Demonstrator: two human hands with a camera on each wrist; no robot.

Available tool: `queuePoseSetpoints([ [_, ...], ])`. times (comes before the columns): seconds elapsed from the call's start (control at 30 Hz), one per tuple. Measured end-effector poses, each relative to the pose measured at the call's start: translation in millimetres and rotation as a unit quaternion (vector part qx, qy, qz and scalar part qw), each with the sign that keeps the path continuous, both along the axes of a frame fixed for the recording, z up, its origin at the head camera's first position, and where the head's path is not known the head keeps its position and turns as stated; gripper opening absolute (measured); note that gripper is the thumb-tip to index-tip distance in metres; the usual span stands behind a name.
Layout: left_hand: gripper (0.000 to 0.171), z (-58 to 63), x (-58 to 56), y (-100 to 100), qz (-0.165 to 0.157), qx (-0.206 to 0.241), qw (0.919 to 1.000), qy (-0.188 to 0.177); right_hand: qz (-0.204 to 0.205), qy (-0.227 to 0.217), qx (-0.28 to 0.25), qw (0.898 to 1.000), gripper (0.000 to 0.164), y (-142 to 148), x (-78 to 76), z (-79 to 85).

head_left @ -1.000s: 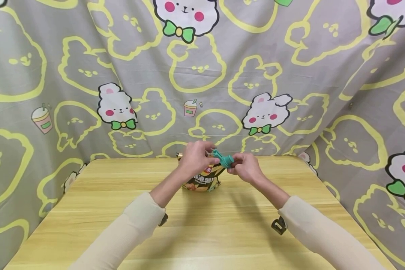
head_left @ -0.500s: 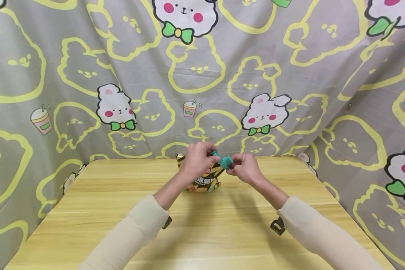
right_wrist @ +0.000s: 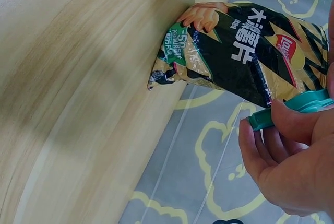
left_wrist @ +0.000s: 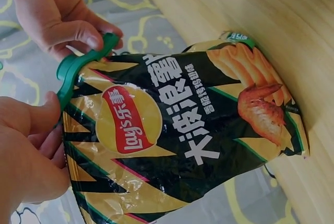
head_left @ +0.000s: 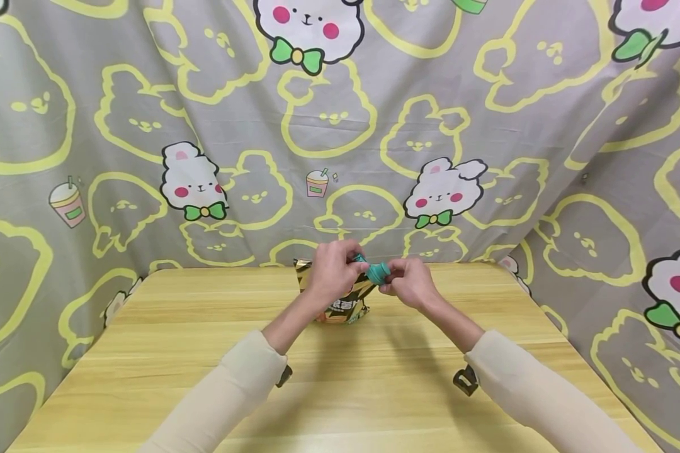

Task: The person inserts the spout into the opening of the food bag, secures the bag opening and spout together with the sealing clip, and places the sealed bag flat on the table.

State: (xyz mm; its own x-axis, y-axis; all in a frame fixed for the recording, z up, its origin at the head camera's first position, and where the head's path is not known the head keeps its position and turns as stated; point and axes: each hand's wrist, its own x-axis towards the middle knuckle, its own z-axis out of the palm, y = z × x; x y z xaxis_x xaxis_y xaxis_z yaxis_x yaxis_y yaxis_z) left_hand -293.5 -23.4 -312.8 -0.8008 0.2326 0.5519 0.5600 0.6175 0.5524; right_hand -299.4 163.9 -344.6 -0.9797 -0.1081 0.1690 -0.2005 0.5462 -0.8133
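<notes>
A black-and-gold Lay's potato chip bag [head_left: 340,308] stands upright on the table, its top partly hidden behind my left hand [head_left: 335,272]. A teal bag clip [head_left: 378,273] with a round spout-like part lies at the bag's top corner; in the left wrist view the clip [left_wrist: 68,78] runs along the top edge. My left hand pinches the top of the bag and the clip's near end between thumb and fingers. With thumb and fingertips my right hand [head_left: 412,282] pinches the clip's other end, also seen in the right wrist view on the clip [right_wrist: 261,119].
The wooden table [head_left: 204,390] reaches back to a grey curtain [head_left: 238,113] printed with cartoon animals. The curtain also hangs along both sides. Dark wrist-worn camera mounts [head_left: 466,380] show below the sleeves.
My left hand has shifted slightly right along the bag's top toward the clip's round part, covering more of the clip and bag. My right hand stays nearly in place.
</notes>
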Motion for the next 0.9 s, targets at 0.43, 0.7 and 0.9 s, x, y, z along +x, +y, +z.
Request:
queuePoseSetpoints([
  [0.43, 0.01, -5.9, -1.7, 0.4, 0.006, 0.019, 0.9997, 0.016, 0.006, 0.0, 0.003, 1.0, 0.018, -0.5, 1.5, 1.9],
  [0.7, 0.01, -7.0, -2.5, 1.5, 0.013, 0.025, 0.9994, 0.022, 0.012, -0.008, 0.002, 1.0, 0.019, -0.8, 0.5, 1.1],
  [0.9, 0.01, -6.6, -2.8, 1.8, 0.013, 0.028, 0.9993, 0.019, 0.02, -0.006, -0.002, 1.0, 0.022, -1.4, 1.6, 3.4],
])
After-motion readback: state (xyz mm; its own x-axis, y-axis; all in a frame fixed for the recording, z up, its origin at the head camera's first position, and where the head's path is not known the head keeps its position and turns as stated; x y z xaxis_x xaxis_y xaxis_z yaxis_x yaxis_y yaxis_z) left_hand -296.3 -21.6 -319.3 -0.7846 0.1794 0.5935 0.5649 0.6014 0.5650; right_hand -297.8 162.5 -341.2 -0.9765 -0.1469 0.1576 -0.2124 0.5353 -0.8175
